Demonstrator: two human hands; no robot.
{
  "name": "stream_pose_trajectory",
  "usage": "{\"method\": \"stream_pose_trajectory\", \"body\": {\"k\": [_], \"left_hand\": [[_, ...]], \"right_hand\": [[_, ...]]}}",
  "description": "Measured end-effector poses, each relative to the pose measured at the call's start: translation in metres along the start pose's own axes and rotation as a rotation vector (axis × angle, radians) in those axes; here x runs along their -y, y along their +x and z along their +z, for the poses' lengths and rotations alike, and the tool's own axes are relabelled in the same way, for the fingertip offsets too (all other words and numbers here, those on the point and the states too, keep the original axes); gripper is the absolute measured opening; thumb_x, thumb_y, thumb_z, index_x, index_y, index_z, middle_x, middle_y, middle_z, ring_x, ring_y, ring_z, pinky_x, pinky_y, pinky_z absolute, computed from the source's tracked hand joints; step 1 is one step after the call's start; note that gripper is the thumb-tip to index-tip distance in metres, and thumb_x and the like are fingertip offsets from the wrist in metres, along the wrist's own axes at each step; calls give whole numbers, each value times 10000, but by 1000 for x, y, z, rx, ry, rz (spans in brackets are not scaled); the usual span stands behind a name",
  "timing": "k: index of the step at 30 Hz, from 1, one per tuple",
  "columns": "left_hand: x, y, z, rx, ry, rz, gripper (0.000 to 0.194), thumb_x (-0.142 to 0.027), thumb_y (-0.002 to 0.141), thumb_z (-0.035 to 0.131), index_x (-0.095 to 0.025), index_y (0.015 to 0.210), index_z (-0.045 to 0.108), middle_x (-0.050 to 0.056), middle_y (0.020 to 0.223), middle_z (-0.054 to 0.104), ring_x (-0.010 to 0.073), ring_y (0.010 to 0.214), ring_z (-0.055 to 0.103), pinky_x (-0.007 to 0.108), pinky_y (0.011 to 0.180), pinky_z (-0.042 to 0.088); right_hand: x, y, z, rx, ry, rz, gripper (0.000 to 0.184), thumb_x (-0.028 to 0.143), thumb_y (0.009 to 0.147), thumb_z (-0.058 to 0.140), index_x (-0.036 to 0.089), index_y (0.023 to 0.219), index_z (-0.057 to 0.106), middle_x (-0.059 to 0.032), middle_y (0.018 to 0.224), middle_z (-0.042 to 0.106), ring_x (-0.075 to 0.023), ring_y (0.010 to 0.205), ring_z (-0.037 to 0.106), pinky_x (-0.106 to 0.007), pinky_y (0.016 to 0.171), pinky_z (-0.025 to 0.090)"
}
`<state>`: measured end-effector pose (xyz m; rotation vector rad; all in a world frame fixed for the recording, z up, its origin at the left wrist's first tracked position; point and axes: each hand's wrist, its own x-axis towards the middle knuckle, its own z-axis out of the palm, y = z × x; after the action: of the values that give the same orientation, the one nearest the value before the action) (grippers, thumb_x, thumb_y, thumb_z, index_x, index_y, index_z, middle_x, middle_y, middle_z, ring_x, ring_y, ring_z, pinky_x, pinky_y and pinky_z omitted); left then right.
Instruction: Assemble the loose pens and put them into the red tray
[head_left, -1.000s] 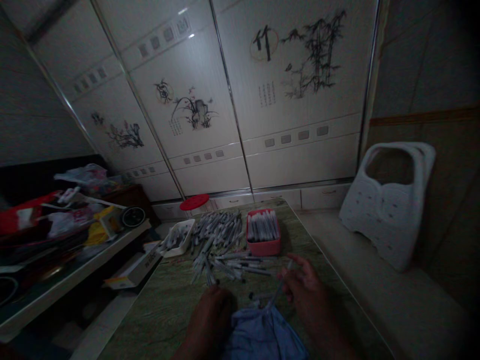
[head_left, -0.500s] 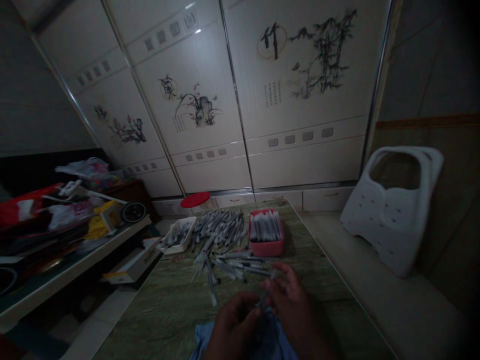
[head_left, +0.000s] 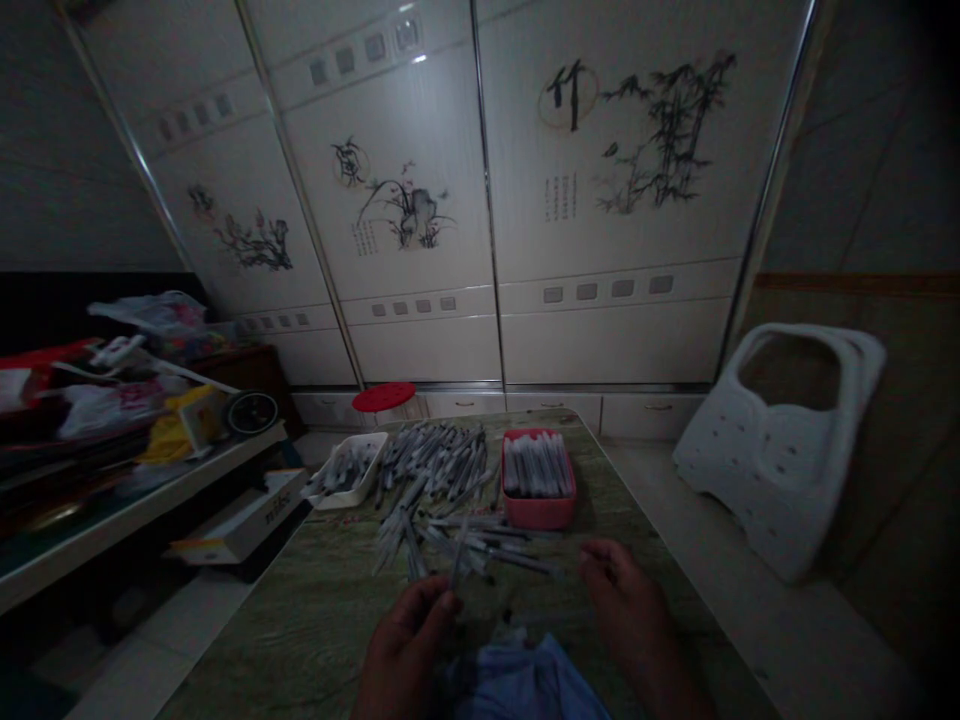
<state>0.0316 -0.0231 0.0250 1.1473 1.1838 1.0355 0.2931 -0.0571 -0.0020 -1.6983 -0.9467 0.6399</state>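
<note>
My left hand point(head_left: 409, 640) pinches a slim grey pen point(head_left: 457, 555) that points up and away over the green table point(head_left: 330, 610). My right hand point(head_left: 626, 600) hovers low at the right with its fingers curled; the dim light hides whether anything is in them. A blue cloth point(head_left: 521, 680) lies between my hands at the near edge. Ahead lies a loose pile of grey pens point(head_left: 439, 480). A pink tray point(head_left: 538, 480) filled with pens stands at its right, and a white tray point(head_left: 346, 470) with a few pens at its left.
A cluttered shelf point(head_left: 127, 470) with bags and boxes runs along the left, with a flat box point(head_left: 240, 520) below it. A red lid point(head_left: 384, 397) sits behind the table. A white plastic seat part point(head_left: 787, 440) leans on the bench at the right. Painted wardrobe doors point(head_left: 480, 200) fill the back.
My hands were together over the cloth half a second ago; they have moved apart. The pen now sits in my left hand, and my right hand has drawn off to the right.
</note>
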Motion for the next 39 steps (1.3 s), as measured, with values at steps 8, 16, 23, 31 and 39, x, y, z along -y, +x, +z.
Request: {"method": "stream_pose_trajectory", "body": {"k": [8,16,23,31,39], "left_hand": [[-1,10,-10,-99,-85,-15,478,-591,719,877,-200,981,790,38,824,758,204,735,691,261,649,522],[4,17,-25,-130,-63,-45,456,-569,769,845,-194,1020,783,33,805,757,206,725,699,257,621,514],[15,24,-35,-94,-47,14,403,-553,836,797,-213,1051,769,57,990,798,249,972,716,293,783,537],[15,23,-35,-68,-70,0,382,-537,852,772,-206,1042,751,52,945,779,238,902,699,298,759,524],[14,23,-37,-46,-88,18,347,-510,875,757,-206,1041,773,46,929,783,223,885,697,283,763,517]], "right_hand": [[6,2,8,116,-338,-179,164,228,895,530,243,867,691,-46,896,712,-241,863,669,-333,758,417],[21,-11,27,398,-533,-246,185,91,794,560,222,848,680,3,813,707,-186,785,662,-275,680,356],[30,-21,42,576,-647,-331,283,46,799,532,217,875,744,-40,915,754,-206,865,684,-275,721,381],[25,-23,50,537,-623,-330,254,47,789,536,220,874,702,-16,871,718,-202,823,667,-278,699,372],[36,-25,66,441,-699,-318,180,187,957,516,234,943,689,-54,1004,723,-232,921,684,-334,782,422]]}}
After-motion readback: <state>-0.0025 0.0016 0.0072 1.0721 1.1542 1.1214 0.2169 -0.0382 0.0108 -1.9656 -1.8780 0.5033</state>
